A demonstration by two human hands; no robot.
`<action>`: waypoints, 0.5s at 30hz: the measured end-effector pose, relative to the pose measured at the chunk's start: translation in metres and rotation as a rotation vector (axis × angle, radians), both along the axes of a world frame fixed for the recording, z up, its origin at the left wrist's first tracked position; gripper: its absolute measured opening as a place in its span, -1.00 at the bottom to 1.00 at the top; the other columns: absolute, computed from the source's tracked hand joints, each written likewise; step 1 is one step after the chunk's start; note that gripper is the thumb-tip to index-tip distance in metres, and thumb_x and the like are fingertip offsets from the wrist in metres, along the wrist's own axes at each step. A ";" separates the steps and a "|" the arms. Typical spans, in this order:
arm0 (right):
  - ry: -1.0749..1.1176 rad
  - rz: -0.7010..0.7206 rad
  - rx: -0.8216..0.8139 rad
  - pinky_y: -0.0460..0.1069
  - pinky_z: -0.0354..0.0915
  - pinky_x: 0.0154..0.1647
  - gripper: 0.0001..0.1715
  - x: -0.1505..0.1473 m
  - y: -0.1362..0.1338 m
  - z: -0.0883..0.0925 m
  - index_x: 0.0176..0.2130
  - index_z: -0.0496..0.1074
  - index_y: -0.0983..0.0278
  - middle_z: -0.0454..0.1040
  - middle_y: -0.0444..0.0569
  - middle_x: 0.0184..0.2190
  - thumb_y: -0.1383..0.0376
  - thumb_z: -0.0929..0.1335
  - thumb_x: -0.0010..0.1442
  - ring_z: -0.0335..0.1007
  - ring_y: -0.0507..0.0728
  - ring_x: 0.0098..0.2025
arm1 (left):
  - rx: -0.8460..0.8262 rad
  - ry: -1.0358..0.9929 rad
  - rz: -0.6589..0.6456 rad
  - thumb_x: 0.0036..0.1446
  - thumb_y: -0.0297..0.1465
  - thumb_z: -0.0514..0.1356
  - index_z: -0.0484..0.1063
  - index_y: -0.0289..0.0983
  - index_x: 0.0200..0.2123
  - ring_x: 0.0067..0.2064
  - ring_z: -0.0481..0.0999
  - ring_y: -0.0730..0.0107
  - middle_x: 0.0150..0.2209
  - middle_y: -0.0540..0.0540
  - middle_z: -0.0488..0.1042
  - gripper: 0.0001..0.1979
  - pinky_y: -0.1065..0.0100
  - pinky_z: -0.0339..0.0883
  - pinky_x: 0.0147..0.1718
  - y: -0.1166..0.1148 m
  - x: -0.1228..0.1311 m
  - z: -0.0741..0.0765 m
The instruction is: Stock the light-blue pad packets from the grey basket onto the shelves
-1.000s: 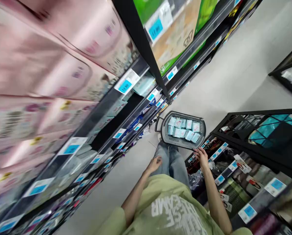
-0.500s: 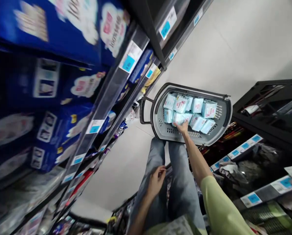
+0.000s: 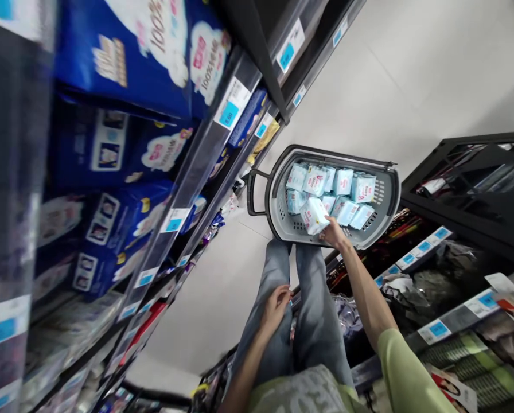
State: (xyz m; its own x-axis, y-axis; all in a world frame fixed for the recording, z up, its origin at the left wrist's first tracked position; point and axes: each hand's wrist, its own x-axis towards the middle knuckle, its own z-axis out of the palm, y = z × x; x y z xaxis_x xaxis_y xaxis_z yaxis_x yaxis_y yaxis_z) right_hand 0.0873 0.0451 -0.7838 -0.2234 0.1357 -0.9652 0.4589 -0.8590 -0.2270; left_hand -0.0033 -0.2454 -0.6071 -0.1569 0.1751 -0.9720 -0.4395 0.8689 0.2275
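A grey shopping basket [image 3: 278, 226] with a black handle stands on the floor in front of my knees. Several small light blue packets with white and pink print lie inside, one a packet [image 3: 344, 181] in the far row. My right hand [image 3: 332, 232] reaches over the near side and grips the right edge of another light blue packet [image 3: 314, 216], which is tilted above the others. My left hand [image 3: 276, 307] rests near my left thigh, fingers loosely bent and apart, with nothing in it.
On the left, a tall shelf holds blue packages [image 3: 132, 51] behind price-tag rails [image 3: 232, 103]. At right stand a black rack [image 3: 476, 172] and a lower shelf with wrapped goods [image 3: 429, 287]. Pale floor [image 3: 412, 57] stretches beyond the basket.
My right hand has taken hold of a packet and raised and tilted it, drawing back slightly toward me. My left hand stays by the thigh, its fingers a little straighter.
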 end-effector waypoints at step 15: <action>0.103 -0.175 -0.396 0.24 0.54 -0.11 -0.55 -0.005 0.002 0.082 -0.19 0.52 0.24 0.67 0.11 -0.31 0.00 0.40 0.03 0.63 0.40 -0.11 | 0.264 0.155 0.433 -0.04 -0.06 0.49 0.41 -0.21 0.24 0.25 0.51 -0.03 0.29 -0.31 0.45 -0.20 0.06 0.47 0.16 0.046 -0.049 0.008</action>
